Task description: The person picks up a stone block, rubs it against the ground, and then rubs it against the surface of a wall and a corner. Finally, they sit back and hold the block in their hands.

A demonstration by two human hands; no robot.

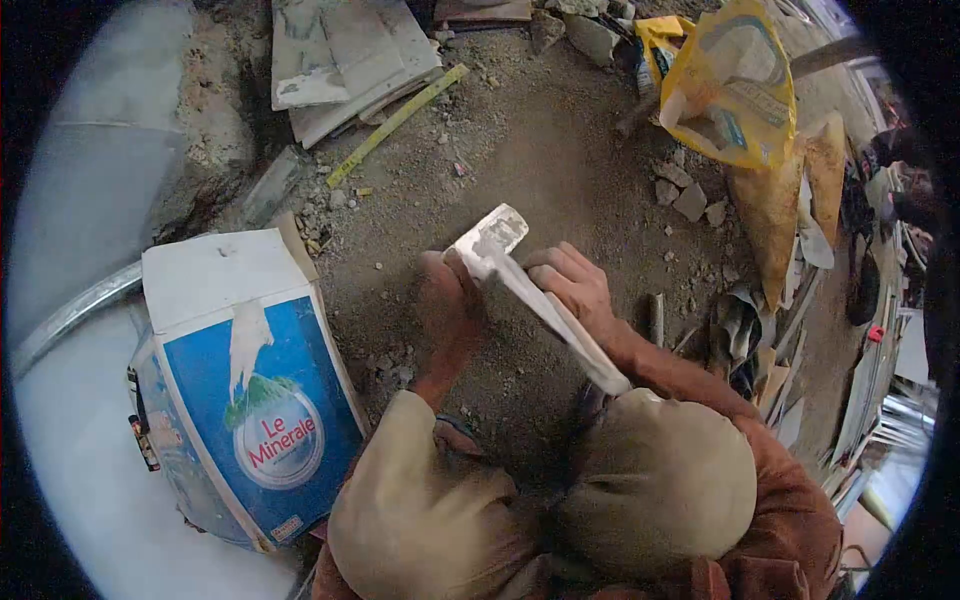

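A hammer with a pale, dusty block-shaped head lies at an angle in front of my knees. Its long grey handle runs down to the right, with the end by my right knee. My left hand, a little blurred, is closed at the near end of the head. Curled fingers of my right hand grip the handle's upper part from the right side; the thumb is hidden.
To the left stands a blue and white Le Minerale carton. Grey tile pieces and a yellow strip lie at the far side. A yellow plastic bag and stone chunks sit at the right, on dusty ground.
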